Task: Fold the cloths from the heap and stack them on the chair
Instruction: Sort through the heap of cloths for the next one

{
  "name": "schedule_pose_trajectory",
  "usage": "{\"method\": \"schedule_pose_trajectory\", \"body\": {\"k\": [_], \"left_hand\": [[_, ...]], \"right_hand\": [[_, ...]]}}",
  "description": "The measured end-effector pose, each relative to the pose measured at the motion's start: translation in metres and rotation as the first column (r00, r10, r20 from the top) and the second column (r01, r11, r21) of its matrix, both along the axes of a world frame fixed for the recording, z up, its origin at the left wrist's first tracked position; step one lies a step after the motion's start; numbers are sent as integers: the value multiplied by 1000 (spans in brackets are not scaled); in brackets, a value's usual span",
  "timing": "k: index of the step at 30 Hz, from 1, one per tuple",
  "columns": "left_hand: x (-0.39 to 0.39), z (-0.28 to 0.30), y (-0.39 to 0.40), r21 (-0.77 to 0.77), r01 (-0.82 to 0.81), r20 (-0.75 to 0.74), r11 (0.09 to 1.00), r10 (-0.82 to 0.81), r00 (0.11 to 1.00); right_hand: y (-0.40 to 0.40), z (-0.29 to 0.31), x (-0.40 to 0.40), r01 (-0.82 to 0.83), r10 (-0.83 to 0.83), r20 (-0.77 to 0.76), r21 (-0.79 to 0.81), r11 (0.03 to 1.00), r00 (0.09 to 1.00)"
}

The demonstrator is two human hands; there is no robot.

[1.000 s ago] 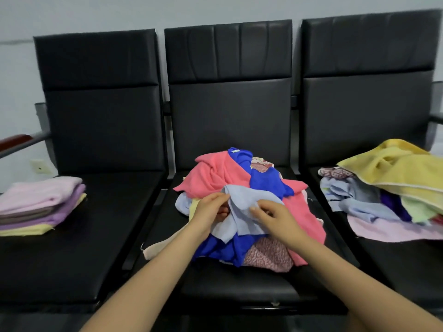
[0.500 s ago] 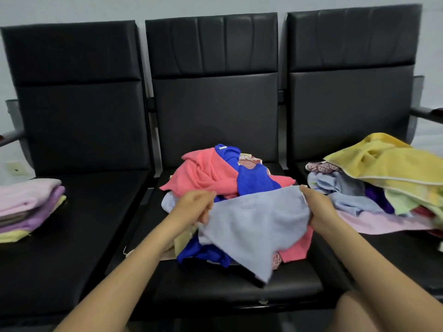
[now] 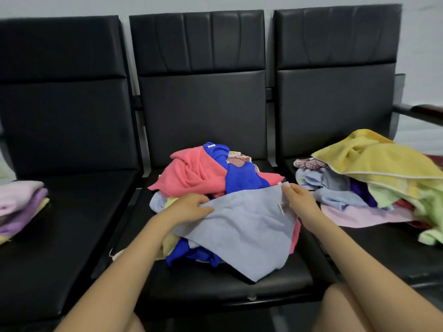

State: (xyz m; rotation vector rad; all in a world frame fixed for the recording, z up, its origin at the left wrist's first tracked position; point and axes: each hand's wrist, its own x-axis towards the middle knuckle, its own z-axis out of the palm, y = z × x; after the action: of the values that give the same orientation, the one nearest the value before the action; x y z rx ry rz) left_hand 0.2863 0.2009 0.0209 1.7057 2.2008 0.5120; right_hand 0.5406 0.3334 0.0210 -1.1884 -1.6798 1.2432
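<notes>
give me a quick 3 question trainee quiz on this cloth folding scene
1. True or false: both hands grip the light blue-grey cloth.
2. Which black chair seat carries the neat folded stack of pink, purple and yellow cloths? A) left B) middle C) right
3. Fill in: on the right seat, the topmost cloth of the loose pile is the ____ towel.

Key:
1. True: the left hand and the right hand each hold its upper edge.
2. A
3. yellow

Three black padded chairs [image 3: 201, 116] are standing side by side in a row, their tall backs leaning against a plain pale grey wall [image 3: 72, 6]. A dark armrest [image 3: 422, 113] is jutting out at the far right.
</notes>
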Motion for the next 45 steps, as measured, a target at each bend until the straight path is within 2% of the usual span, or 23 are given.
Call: {"method": "schedule_pose_trajectory", "body": {"k": [1, 3, 6, 8, 9, 12, 14, 16, 18, 19, 21, 22, 24, 26, 27, 29, 32, 34, 36, 38, 40, 42, 45], "left_hand": [[-5, 1, -4, -34, 13, 25, 999, -12, 1000], [-11, 11, -16, 20, -30, 251, 999, 24, 968], [-16, 37, -29, 248, -230, 617, 941, 30, 786], [-22, 56, -30, 339, -326, 748, 882, -42, 662], [-24, 64, -28, 363, -361, 762, 859, -50, 646], [-37, 84, -2, 364, -432, 660, 825, 99, 745], [-47, 89, 18, 377, -467, 543, 800, 218, 811], [-56, 82, 30, 383, -530, 432, 756, 361, 827], [-56, 69, 29, 400, -550, 313, 733, 454, 834], [-51, 60, 26, 436, -530, 277, 727, 452, 848], [-29, 42, 15, 507, -458, 262, 730, 376, 889], [-15, 31, 8, 506, -420, 274, 753, 321, 907], [12, 11, -11, 444, -334, 297, 832, 215, 930], [30, -1, -29, 339, -197, 246, 920, 115, 962], [36, -5, -36, 293, -125, 201, 948, 67, 977], [44, -7, -44, 262, -27, 142, 965, -11, 990], [51, -8, -52, 329, 30, 61, 944, -53, 997], [50, -13, -58, 358, 92, -44, 929, -81, 996], [51, -15, -66, 352, 120, -132, 928, -78, 988], [52, -14, -70, 388, 116, -182, 914, -47, 982], [53, -5, -73, 445, 32, -106, 895, 17, 994], [52, 1, -75, 487, -55, 18, 872, 53, 998], [48, 3, -84, 434, -12, -7, 901, 17, 1000]], "right_hand": [[-2, 2, 1, -1, 1, 8, 5, 1000, 1000], [-5, 8, 1, 10, -10, -29, 22, 1000, 1000], [-9, 32, -1, -1, -6, -251, -28, 1000, 968], [-4, 51, -9, -79, 51, -342, -66, 995, 938], [2, 57, -15, -87, 60, -316, -74, 993, 947], [28, 72, -36, 6, -8, -148, -13, 1000, 989], [50, 72, -49, 84, -87, 17, 139, 987, 996], [55, 68, -54, 117, -188, 205, 313, 943, 961], [38, 58, -58, 83, -212, 231, 467, 881, 950], [23, 50, -56, 18, -160, 226, 525, 851, 961], [-17, 32, -49, -231, 58, 330, 515, 825, 942], [-35, 20, -41, -378, 183, 412, 462, 802, 893], [-59, 0, -30, -623, 360, 599, 312, 718, 715], [-65, -13, -26, -740, 355, 747, 262, 620, 562], [-66, -16, -27, -757, 322, 779, 279, 591, 539], [-66, -17, -31, -766, 280, 781, 354, 536, 557], [-68, -18, -33, -737, 272, 732, 437, 515, 625], [-69, -14, -31, -632, 321, 578, 488, 602, 751], [-69, -4, -30, -565, 407, 405, 445, 695, 819], [-71, 11, -28, -556, 459, 316, 419, 717, 830], [-69, 20, -22, -564, 479, 298, 403, 721, 825], [-67, 24, -13, -581, 488, 321, 363, 729, 812], [-63, 25, 2, -632, 499, 410, 318, 707, 764]]}}
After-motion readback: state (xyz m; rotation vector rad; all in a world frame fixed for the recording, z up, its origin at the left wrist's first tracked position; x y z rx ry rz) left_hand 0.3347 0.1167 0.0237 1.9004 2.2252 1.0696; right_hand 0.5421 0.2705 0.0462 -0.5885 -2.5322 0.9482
